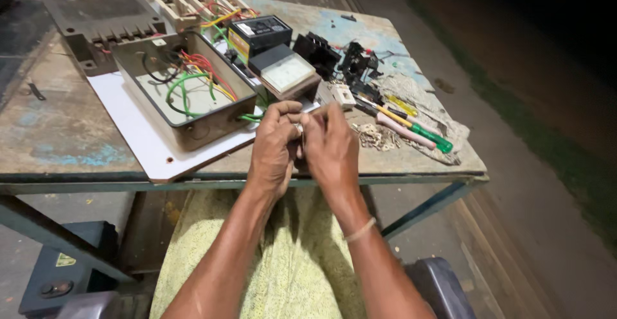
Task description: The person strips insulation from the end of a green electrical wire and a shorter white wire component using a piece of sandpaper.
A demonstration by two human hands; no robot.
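A small pale part (298, 128) is pinched between the left hand (275, 147) and right hand (332, 149). All fingers are curled closed around it. An open metal box (186, 94) of wires is seen just beside them.

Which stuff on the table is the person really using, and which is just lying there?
In use:
left hand
right hand
small pale part pinched between them

Lying about:
open grey metal box with coloured wires
green-handled screwdriver
black meter box
worn metal table
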